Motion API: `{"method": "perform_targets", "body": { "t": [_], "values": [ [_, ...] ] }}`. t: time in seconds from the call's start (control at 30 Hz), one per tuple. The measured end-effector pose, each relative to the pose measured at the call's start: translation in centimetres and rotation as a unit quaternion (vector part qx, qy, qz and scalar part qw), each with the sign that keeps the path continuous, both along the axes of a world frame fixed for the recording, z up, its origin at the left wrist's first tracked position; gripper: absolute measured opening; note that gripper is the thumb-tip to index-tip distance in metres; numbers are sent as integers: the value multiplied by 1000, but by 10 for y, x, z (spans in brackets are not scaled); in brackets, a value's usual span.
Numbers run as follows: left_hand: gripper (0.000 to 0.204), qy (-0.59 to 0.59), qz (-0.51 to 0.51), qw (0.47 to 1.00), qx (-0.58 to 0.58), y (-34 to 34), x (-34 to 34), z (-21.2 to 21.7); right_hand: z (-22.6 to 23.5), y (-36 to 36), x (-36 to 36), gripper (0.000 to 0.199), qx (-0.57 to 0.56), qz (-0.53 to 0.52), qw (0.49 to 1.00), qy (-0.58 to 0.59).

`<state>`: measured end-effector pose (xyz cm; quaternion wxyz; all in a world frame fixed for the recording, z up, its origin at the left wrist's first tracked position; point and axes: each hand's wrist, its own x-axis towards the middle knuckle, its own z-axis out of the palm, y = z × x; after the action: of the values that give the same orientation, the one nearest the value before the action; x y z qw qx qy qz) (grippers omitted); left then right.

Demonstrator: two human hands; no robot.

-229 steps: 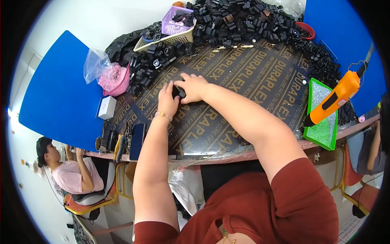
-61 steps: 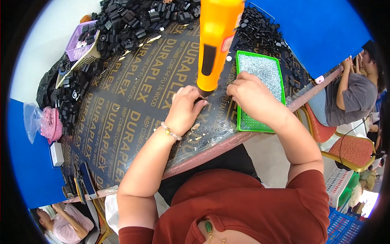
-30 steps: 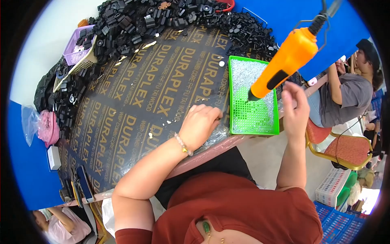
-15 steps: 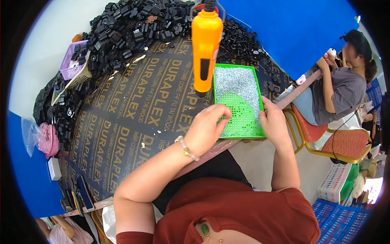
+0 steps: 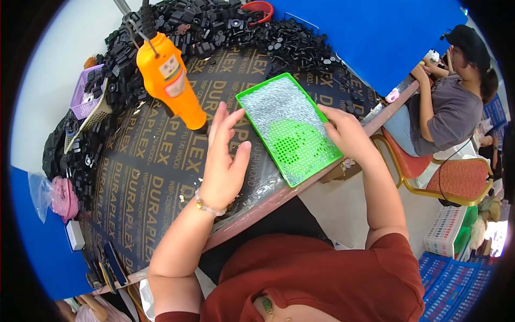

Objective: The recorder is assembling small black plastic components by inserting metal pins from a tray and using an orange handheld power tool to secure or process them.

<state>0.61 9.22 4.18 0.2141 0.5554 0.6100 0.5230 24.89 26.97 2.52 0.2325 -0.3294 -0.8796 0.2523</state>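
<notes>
A green tray point(image 5: 292, 147) with a grid of holes lies angled at the front edge of the table. Small silvery pieces, seemingly screws, cover its far part point(image 5: 279, 99) thickly; many holes in the near part show bare green. My right hand point(image 5: 346, 131) grips the tray's right side, thumb over the rim. Just left of the tray my left hand point(image 5: 225, 161) is raised with its fingers apart, holding nothing. An orange power screwdriver point(image 5: 170, 80) hangs tip down, beyond and to the left of my left hand.
Black plastic parts point(image 5: 182, 29) are heaped along the far and left sides. A purple basket point(image 5: 88, 91) and a red bowl point(image 5: 260, 12) stand among them. Phone-like dark object point(image 5: 114, 263) lies at the near left. A co-worker point(image 5: 450, 102) sits on the right.
My left hand has come off the tray and moved left, its fingers opening. The tray has turned, its far end swinging left. The screwdriver has swung left.
</notes>
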Motion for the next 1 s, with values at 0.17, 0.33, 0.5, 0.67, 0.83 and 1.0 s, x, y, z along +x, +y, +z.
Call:
{"method": "perform_targets", "body": {
  "t": [0.17, 0.33, 0.5, 0.67, 0.83, 1.0],
  "values": [
    [63, -51, 3, 998, -22, -22, -1, 8, -5, 34, -20, 42, 9, 49, 998, -26],
    [66, -103, -2, 994, -43, -45, -5, 6, 10, 33, -31, 34, 125, 29, 991, -38],
    [76, -93, -5, 995, -34, -45, -2, -6, 4, 30, -82, 45, 207, 116, 972, -9],
    [84, -84, -10, 996, 2, -45, -2, -25, -3, 32, -110, 56, 219, 144, 951, -162],
    [89, -111, -34, 993, -10, -50, -9, -31, 2, -8, -79, 50, 212, 183, 942, -188],
    [89, -163, -37, 986, -6, -55, -10, -29, 20, -44, -38, 39, 160, 219, 946, -177]
  ]
}}
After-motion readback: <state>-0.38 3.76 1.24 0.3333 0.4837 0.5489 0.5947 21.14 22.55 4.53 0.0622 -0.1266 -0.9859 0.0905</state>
